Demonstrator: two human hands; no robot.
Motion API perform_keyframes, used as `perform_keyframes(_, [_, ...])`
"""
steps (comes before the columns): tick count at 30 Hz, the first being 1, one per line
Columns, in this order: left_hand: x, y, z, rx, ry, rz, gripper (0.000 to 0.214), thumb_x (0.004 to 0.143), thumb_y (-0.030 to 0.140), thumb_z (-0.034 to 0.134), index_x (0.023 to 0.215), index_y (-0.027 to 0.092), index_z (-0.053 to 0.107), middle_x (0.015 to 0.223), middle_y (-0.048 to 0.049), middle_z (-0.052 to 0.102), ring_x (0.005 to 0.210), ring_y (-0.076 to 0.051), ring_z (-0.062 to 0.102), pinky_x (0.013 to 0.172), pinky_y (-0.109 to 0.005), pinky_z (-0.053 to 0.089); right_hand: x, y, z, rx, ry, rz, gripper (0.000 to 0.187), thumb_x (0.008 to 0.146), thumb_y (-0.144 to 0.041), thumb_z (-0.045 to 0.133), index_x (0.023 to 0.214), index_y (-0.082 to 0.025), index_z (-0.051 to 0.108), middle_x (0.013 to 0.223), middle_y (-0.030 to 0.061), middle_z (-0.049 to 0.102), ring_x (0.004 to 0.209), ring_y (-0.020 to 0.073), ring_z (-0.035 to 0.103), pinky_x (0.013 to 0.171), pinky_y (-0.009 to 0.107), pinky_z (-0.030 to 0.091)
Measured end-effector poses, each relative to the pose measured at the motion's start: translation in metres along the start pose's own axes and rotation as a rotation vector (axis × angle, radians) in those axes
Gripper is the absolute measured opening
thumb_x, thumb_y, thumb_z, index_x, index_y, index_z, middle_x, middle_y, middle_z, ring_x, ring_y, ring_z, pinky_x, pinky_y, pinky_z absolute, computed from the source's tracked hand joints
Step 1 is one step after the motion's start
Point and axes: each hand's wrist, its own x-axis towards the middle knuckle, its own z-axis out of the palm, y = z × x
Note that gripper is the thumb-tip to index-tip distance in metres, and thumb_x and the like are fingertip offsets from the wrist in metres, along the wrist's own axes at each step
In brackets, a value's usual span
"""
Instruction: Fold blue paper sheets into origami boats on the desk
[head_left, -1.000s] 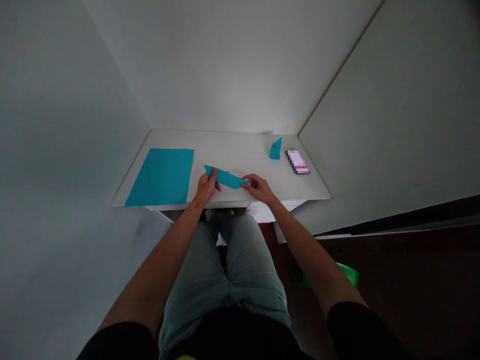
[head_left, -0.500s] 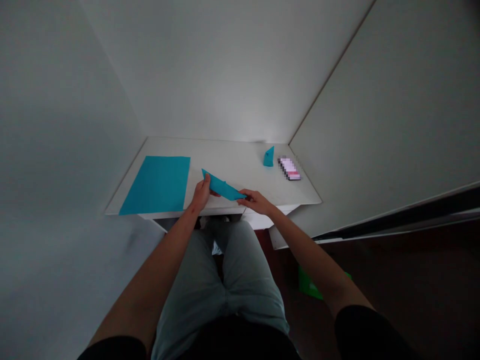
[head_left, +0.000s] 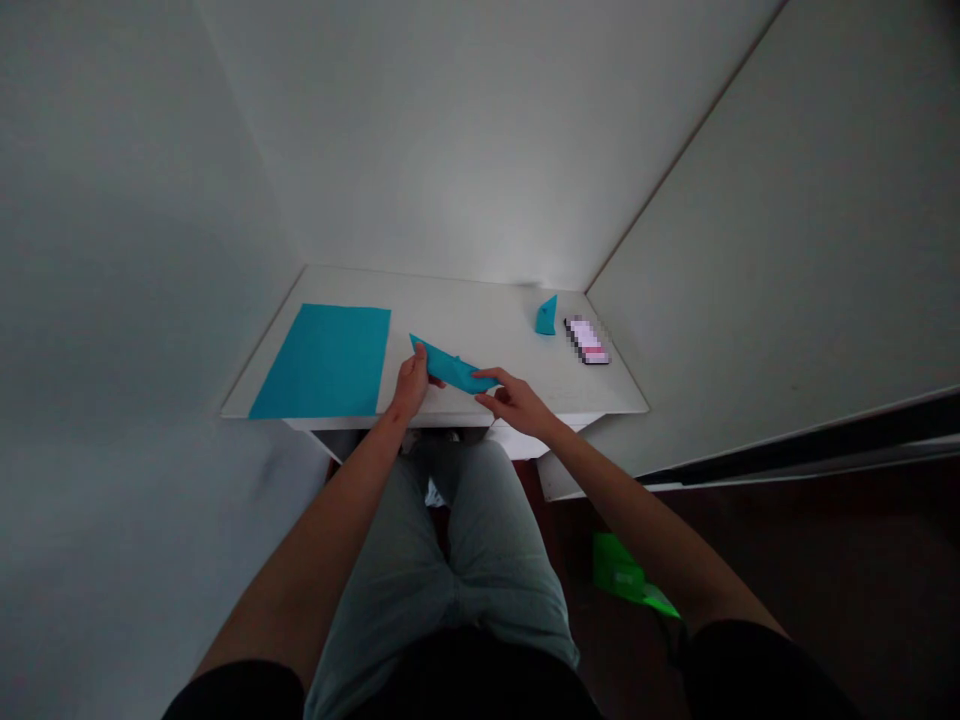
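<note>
White table [head_left: 465, 310] between pale walls [head_left: 135, 300], left hand [head_left: 412, 384] and right hand [head_left: 519, 404] holding folded blue paper [head_left: 448, 370]

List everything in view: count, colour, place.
Desk: 1, white, centre
Flat paper: 1 visible, blue, desk's left
Folded paper: 1, blue, held at centre
Small folded piece: 1, blue, desk's back right
Phone: 1, dark with pixelated pinkish screen, desk's right
Walls: 3, greyish white, left, back, right
Floor: 1, dark, lower right
Green object: 1, green, floor, kind unclear
Left hand: 1, on folded paper's left end
Right hand: 1, at folded paper's right end
Forearms: 2, bare, below hands
Trousers: 1, grey-blue, below desk
Top: 1, black, bottom edge
</note>
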Motion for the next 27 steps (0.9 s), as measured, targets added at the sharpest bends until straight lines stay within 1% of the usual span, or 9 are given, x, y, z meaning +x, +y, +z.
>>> perform_keyframes(3, [-0.001,0.003,0.000,-0.013,0.005,-0.021,0.094,0.087,0.107,0.027,0.062,0.023,0.062,0.057,-0.0112,0.070,0.057,-0.024,0.070,0.060,-0.034,0.055,0.000,0.003,0.001,0.032,0.044,0.011,0.068,0.103,-0.049,0.070,0.165,-0.029,0.050,0.066,-0.0074,0.063,0.055,0.0164,0.063,0.057,0.030,0.052])
perform_keyframes(4, [-0.001,0.004,0.000,-0.013,0.005,-0.028,0.093,0.089,0.105,0.027,0.061,0.023,0.062,0.057,-0.0114,0.070,0.057,-0.024,0.070,0.061,-0.034,0.055,0.000,0.005,0.001,0.045,0.052,0.012,0.068,0.103,-0.050,0.071,0.164,-0.029,0.050,0.070,-0.0063,0.066,0.055,0.0159,0.064,0.057,0.029,0.053])
perform_keyframes(8, [-0.003,0.010,0.000,-0.010,-0.004,-0.024,0.091,0.096,0.099,0.028,0.057,0.023,0.060,0.057,-0.0107,0.069,0.059,-0.023,0.069,0.065,-0.034,0.056,0.002,0.012,0.000,0.074,0.035,0.025,0.047,0.101,-0.059,0.071,0.135,-0.026,0.072,0.086,0.0004,0.076,0.059,0.0149,0.067,0.057,0.029,0.057])
perform_keyframes(10, [-0.004,0.012,-0.001,-0.006,-0.005,-0.028,0.090,0.097,0.097,0.029,0.055,0.023,0.058,0.056,-0.0096,0.067,0.059,-0.023,0.067,0.064,-0.033,0.055,0.001,0.013,-0.001,0.081,0.008,0.026,0.043,0.100,-0.062,0.072,0.121,-0.025,0.076,0.089,0.0023,0.078,0.060,0.0154,0.068,0.058,0.030,0.058])
perform_keyframes(16, [-0.002,0.005,-0.002,-0.009,-0.023,-0.001,0.091,0.094,0.101,0.031,0.055,0.023,0.057,0.056,-0.0091,0.064,0.060,-0.022,0.065,0.064,-0.034,0.053,-0.003,0.010,-0.002,0.009,-0.062,-0.053,0.039,0.105,-0.058,0.066,0.121,-0.025,0.080,0.100,0.0061,0.084,0.059,0.0149,0.071,0.058,0.029,0.058])
perform_keyframes(19, [0.001,-0.001,0.001,-0.091,-0.040,0.017,0.089,0.090,0.103,0.037,0.066,0.021,0.063,0.061,-0.0069,0.064,0.062,-0.022,0.065,0.063,-0.034,0.054,-0.005,0.007,-0.007,-0.105,-0.089,-0.093,0.039,0.108,-0.057,0.061,0.118,-0.026,0.083,0.105,0.0064,0.084,0.065,0.0158,0.077,0.063,0.029,0.059])
perform_keyframes(21, [0.003,-0.005,0.004,-0.184,-0.027,0.037,0.087,0.090,0.101,0.042,0.085,0.019,0.069,0.075,-0.0066,0.070,0.061,-0.019,0.064,0.062,-0.033,0.056,-0.005,0.007,-0.014,-0.178,-0.090,-0.089,0.042,0.111,-0.057,0.057,0.123,-0.026,0.083,0.110,0.0060,0.085,0.071,0.0169,0.080,0.069,0.029,0.061])
perform_keyframes(24, [0.006,-0.009,0.007,-0.292,0.016,0.065,0.081,0.094,0.095,0.047,0.113,0.020,0.070,0.103,-0.0080,0.073,0.059,-0.013,0.063,0.057,-0.030,0.056,-0.006,0.009,-0.038,-0.359,-0.009,-0.036,0.043,0.114,-0.053,0.050,0.134,-0.027,0.079,0.120,0.0061,0.085,0.074,0.0176,0.082,0.081,0.032,0.062])
perform_keyframes(27, [0.007,-0.011,0.009,-0.305,0.010,0.087,0.078,0.095,0.092,0.049,0.117,0.020,0.070,0.103,-0.0072,0.071,0.056,-0.011,0.060,0.053,-0.028,0.053,-0.007,0.012,-0.076,-0.627,0.122,0.084,0.045,0.116,-0.046,0.046,0.143,-0.025,0.076,0.129,0.0087,0.084,0.077,0.0195,0.082,0.086,0.034,0.060])
